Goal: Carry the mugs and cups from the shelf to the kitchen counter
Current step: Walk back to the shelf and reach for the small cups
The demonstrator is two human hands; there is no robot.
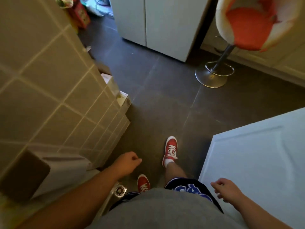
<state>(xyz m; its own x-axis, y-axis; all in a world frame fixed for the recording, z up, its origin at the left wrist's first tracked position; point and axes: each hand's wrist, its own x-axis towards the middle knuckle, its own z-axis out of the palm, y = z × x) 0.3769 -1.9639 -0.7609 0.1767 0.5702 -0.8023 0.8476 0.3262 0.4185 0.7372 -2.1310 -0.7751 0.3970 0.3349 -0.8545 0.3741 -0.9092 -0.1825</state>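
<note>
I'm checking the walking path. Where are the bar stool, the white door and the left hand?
bar stool (210,76), head view, on its round metal base.
white door (257,162), head view, on its flat panel.
left hand (127,161), head view, on the back of the hand.

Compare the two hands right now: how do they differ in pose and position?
The left hand is loosely curled, fingers folded in, while the right hand is more open with fingers spread downward. The left hand hangs over the dark floor near the tiled wall; the right hand is in front of the white door. Both are empty: no mug or cup is in view.
</note>
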